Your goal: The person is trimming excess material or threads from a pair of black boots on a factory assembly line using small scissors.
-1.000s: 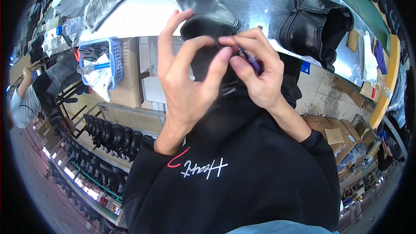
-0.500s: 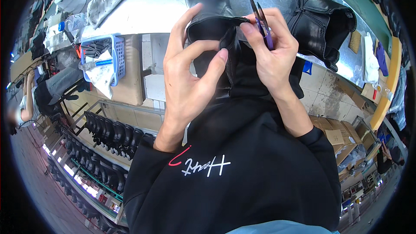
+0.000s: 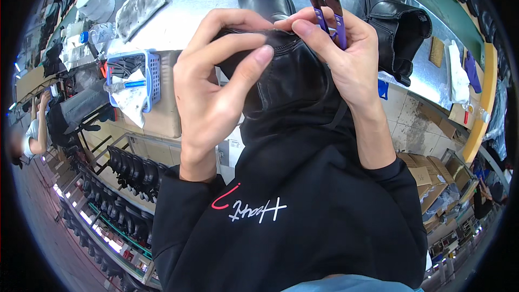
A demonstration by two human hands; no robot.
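Observation:
A black leather boot [image 3: 294, 84] is held at the table edge in front of my body, its rounded toe pointing away. My left hand [image 3: 208, 84] grips the boot's top edge, fingers over the rim and thumb on the near side. With my right hand [image 3: 346, 54] I pinch the same edge between thumb and index finger. Scissors [image 3: 339, 24] with purple handles also sit in that hand, blades pointing up and slightly apart. The boot's inside is mostly hidden by my fingers. To the right, a second black boot [image 3: 381, 27] rests on the metal table.
The metal table [image 3: 200, 5] carries a stained grey cloth [image 3: 141, 10] and bottles at left. A blue basket [image 3: 153, 78] hangs by its edge. Boot racks [image 3: 135, 167] stand lower left, cardboard boxes [image 3: 427, 176] lower right. Another person [image 3: 37, 135] is at far left.
The boot's upper has turned and its edge is pulled flatter, showing more of its outer side towards me. My hands have come closer together along the edge. The scissors have risen slightly.

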